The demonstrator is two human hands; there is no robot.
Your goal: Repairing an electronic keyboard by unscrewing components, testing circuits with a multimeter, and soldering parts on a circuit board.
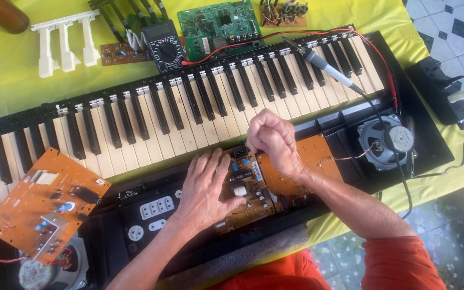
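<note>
Yellow-clothed bench (pixel 6 80), opened keyboard (pixel 189 107) across it. Item: brown circuit board (pixel 245 190) in the casing, my left hand (pixel 208 185) flat on it, grip apart. Right hand (pixel 272 139) pinched together above its top edge, contents hidden. Step: board work; next likely needs steadiness.

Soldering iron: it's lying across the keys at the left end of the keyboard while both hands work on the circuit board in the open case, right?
Not quite. In the head view the soldering iron lies across the keys at the right end of the keyboard, not the left. The rest holds: the left hand rests flat on the circuit board in the open case, and the right hand is closed just above it.
</note>
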